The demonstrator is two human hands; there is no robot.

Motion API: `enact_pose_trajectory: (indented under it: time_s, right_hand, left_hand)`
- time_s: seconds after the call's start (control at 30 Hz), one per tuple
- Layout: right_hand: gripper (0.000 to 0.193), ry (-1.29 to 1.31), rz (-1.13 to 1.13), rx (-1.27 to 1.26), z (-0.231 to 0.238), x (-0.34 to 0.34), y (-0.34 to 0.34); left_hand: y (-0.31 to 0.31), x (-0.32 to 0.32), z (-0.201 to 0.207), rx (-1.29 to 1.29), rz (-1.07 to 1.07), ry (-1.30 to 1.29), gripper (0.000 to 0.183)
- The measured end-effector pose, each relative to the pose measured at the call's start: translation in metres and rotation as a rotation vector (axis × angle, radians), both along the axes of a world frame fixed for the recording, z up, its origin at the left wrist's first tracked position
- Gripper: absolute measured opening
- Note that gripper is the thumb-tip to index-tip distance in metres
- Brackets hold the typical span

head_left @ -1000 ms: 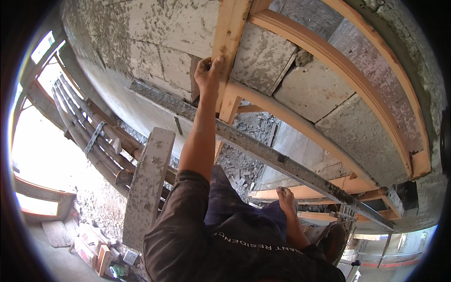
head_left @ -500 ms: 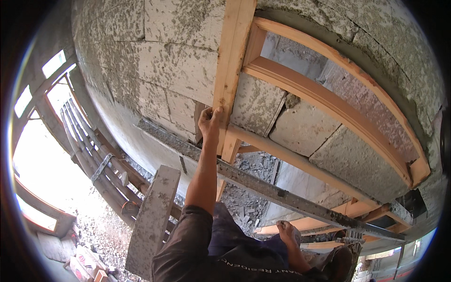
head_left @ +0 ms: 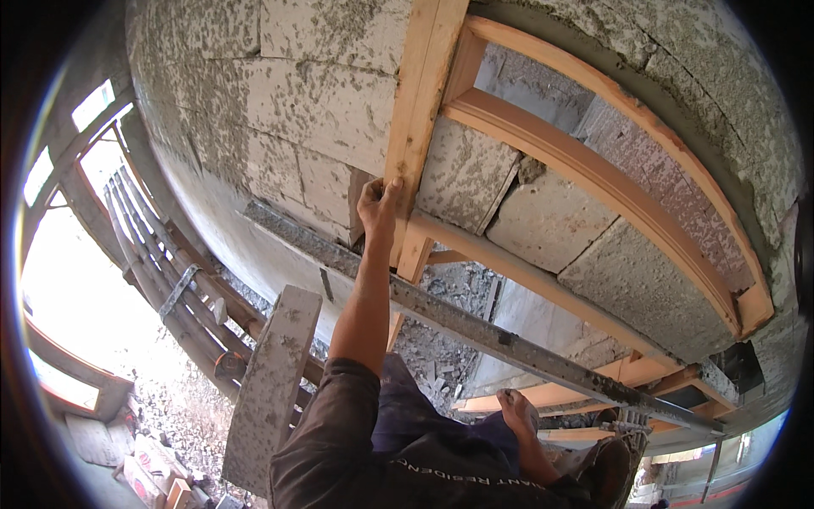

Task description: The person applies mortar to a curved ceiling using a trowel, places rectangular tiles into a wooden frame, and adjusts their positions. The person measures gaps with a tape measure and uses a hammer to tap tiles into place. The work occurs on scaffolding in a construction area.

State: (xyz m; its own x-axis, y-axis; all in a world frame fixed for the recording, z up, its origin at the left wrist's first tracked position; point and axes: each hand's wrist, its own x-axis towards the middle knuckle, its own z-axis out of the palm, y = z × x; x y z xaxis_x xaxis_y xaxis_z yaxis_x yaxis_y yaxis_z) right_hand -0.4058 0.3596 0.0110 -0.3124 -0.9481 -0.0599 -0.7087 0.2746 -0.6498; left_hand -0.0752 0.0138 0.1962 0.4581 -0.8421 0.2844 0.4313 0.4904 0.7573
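Observation:
My left hand [head_left: 379, 205] reaches up to a long upright wooden board [head_left: 414, 114] against the block wall. Its fingers wrap round the board's left edge, and the thumb lies on the front face. Low on the right, my right hand [head_left: 516, 412] hangs beside my thigh with curled fingers. Whether it holds anything is hidden. Just right of the board is a curved wooden window frame [head_left: 593, 165], set in the wall with grey mortar along its outer edge. A wooden rail [head_left: 543, 288] runs from near the board's lower part toward the right.
A mortar-spattered metal bar [head_left: 483, 335] crosses in front of me. Beside my left arm stands a spattered plank [head_left: 271, 382]. Bundled poles [head_left: 174, 288] slope along the left, above rubble [head_left: 161, 382]. Pale blocks [head_left: 326, 106] form the wall.
The view has shifted slightly, and the board and frame appear a little higher. My left hand keeps its grip on the board. My right hand stays curled beside my thigh.

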Motion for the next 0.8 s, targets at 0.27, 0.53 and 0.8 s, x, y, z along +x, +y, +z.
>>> enact_pose_trajectory:
  time_s: [0.27,0.53,0.8]
  right_hand:
    - [0.037,-0.009,0.041,0.025,-0.01,0.001,0.002]
    - [0.045,-0.064,0.024,0.029,-0.017,-0.016,-0.003]
    - [0.046,-0.361,0.105,-0.558,0.174,0.018,-0.035]
  left_hand:
    - [-0.003,0.004,-0.005,0.025,0.037,-0.06,0.026]
    - [-0.048,0.025,-0.044,-0.043,0.142,-0.263,0.028]
    - [0.125,-0.044,0.062,-0.014,-0.01,-0.274,0.047]
